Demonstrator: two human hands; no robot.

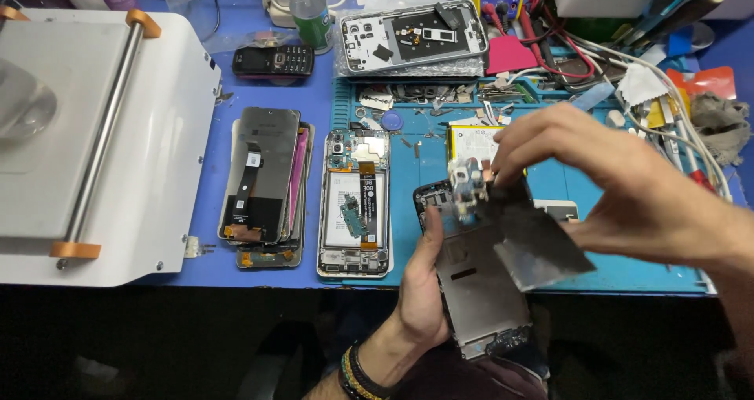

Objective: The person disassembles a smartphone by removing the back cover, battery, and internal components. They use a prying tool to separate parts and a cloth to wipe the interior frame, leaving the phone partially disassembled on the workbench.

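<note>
My left hand [422, 290] grips a bare phone frame [477, 290] by its left edge, holding it tilted over the table's front edge. My right hand [620, 192] pinches the top of a dark thin sheet [542, 235] that lifts off the frame, with a small metal camera bracket [468, 184] at its upper end. The sheet peels up and to the right of the frame.
An opened phone with its battery showing [355, 204] lies left of my hands, beside a stack of screens [263, 180]. A white machine [94, 133] fills the left. A phone back frame [412, 37], a small keypad phone [273, 59], a bottle [309, 11], cables and loose parts crowd the back.
</note>
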